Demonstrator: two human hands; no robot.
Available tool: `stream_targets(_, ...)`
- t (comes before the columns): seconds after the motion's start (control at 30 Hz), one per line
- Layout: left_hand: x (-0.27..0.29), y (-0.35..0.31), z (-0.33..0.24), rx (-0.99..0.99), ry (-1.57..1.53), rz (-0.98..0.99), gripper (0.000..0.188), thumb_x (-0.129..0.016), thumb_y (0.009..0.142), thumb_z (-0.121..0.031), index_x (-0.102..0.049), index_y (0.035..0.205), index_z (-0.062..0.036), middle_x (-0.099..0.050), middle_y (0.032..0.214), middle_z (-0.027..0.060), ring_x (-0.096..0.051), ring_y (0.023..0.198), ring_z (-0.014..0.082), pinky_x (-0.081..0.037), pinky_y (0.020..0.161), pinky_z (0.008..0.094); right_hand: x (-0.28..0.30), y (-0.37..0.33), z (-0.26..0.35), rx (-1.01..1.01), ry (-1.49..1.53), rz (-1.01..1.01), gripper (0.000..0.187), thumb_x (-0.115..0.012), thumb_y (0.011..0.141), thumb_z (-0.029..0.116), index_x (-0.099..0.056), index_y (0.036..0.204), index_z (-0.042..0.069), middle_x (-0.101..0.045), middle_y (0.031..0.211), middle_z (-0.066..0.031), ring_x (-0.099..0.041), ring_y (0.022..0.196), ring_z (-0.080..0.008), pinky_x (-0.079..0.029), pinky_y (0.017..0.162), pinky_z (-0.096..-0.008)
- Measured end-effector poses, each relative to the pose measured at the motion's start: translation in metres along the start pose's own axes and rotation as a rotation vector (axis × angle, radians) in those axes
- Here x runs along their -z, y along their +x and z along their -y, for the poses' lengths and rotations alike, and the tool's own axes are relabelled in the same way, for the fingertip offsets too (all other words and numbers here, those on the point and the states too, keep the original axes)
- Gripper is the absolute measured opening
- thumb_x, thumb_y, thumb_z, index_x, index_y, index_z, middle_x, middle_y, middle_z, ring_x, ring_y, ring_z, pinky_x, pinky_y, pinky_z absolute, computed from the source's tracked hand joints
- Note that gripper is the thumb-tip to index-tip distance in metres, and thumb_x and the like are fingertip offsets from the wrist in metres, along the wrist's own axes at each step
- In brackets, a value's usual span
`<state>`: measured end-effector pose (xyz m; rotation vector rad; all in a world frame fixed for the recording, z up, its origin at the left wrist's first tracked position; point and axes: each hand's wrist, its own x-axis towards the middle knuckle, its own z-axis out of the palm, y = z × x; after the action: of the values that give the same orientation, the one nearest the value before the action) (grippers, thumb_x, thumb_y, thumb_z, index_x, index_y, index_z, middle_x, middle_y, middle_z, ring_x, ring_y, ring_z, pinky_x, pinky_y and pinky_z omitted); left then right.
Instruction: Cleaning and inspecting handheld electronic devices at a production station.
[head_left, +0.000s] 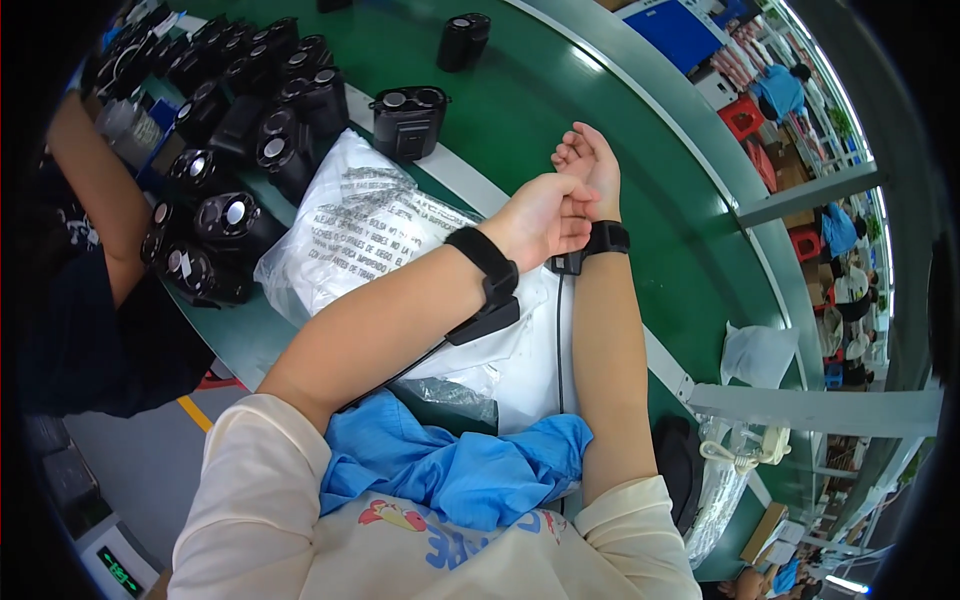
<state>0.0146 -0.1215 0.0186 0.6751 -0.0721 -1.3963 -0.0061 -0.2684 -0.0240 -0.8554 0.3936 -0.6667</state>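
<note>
In front of me, my left hand (540,218) lies across my right wrist area, palm up, its fingers loosely curled with nothing seen in them. Just beyond it, my right hand (594,170) is raised, fingers half bent and apart, with no object in it. Each wrist wears a black strap: the left strap (482,262) carries a black box, and the right strap (607,237) has a small block with a thin cable. Under my forearms is a printed clear plastic bag (350,230) with white contents. A bunched blue cloth (450,455) rests at my waist.
Many black binocular-shaped devices (285,150) crowd the left, one standing alone (408,122) on the green conveyor belt (680,250). Another person's arm (100,190) is at the left edge. A white bag (758,355) and metal bar (800,405) are right.
</note>
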Motion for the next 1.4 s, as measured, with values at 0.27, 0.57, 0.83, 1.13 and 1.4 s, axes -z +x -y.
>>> stream_targets(0.27, 0.01, 0.002, -0.009, -0.426, -0.235, -0.344, 0.006, -0.047, 0.079, -0.013, -0.048, 0.074, -0.011, -0.042, 0.059, -0.0028, -0.041, 0.051, 0.0089, -0.035, 0.05, 0.0237, -0.074, 0.057, -0.001, -0.046, -0.97, 0.191, 0.04, -0.063, 0.075, 0.02, -0.05, 0.108, 0.003, -0.055, 0.081, -0.0078, -0.054, 0.072, -0.0175, -0.044, 0.063, -0.0287)
stream_targets(0.57, 0.01, 0.01, 0.002, -0.513, -0.274, -0.514, 0.006, -0.043, 0.08, -0.014, -0.048, 0.081, -0.01, -0.039, 0.058, -0.0028, -0.036, 0.05, 0.0088, -0.029, 0.046, 0.0237, -0.097, 0.122, -0.03, 0.294, -1.599, 0.055, 0.047, -0.071, 0.059, 0.025, -0.053, 0.095, -0.002, -0.059, 0.088, -0.0144, -0.058, 0.081, -0.0252, -0.046, 0.074, -0.0305)
stream_targets(0.83, 0.008, 0.015, -0.008, -0.508, -0.249, -0.472, 0.006, -0.044, 0.08, -0.014, -0.048, 0.081, -0.0102, -0.038, 0.059, -0.004, -0.035, 0.05, 0.0075, -0.027, 0.045, 0.0227, -0.1, 0.106, -0.023, 0.289, -1.349, 0.026, 0.031, -0.064, 0.064, 0.02, -0.052, 0.081, -0.003, -0.06, 0.082, -0.0144, -0.06, 0.069, -0.0254, -0.049, 0.066, -0.032)
stream_targets(1.13, -0.034, -0.071, -0.082, -0.626, -0.191, 0.13, 0.006, -0.046, 0.078, -0.01, -0.051, 0.081, -0.0075, -0.045, 0.061, -0.0021, -0.043, 0.055, 0.0068, -0.032, 0.049, 0.0199, -0.119, 0.007, 0.044, 0.083, -0.161, 0.327, 0.027, -0.044, 0.07, 0.008, -0.049, 0.093, -0.005, -0.058, 0.079, -0.0131, -0.057, 0.054, -0.0221, -0.049, 0.05, -0.0297)
stream_targets(1.4, -0.04, -0.1, -0.119, -1.007, 0.507, -0.001, 0.028, -0.043, 0.087, -0.023, -0.048, 0.106, -0.0036, -0.054, 0.094, 0.0043, -0.052, 0.08, 0.0094, -0.042, 0.07, 0.0229, -0.169, -0.089, 0.107, 0.392, -0.486, 0.47, 0.02, -0.049, 0.068, 0.007, -0.052, 0.083, -0.006, -0.057, 0.069, -0.0102, -0.055, 0.051, -0.0178, -0.047, 0.049, -0.0272)
